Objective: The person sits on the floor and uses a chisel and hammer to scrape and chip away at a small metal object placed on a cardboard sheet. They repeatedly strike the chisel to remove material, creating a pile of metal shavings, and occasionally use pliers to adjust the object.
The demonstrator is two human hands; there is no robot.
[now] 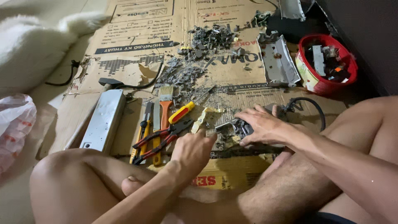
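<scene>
Arms: bare, no sleeves.
Left hand (pixel 192 151): bare, no glove or ring.
Right hand (pixel 265 126): bare, no glove.
Legs: bare.
Clothing: dark shorts (pixel 327 217).

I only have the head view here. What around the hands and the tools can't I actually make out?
- Gray part, head view: the right hand covers most of it, so its shape is unclear.
- Left hand: seen from the back; whether the fingertips hold anything is hidden.
- Red bowl: contents too small and dark to identify.
- Scrap pile: pieces too small to tell apart.
- Black cable: its end is hidden behind the right forearm.
</scene>
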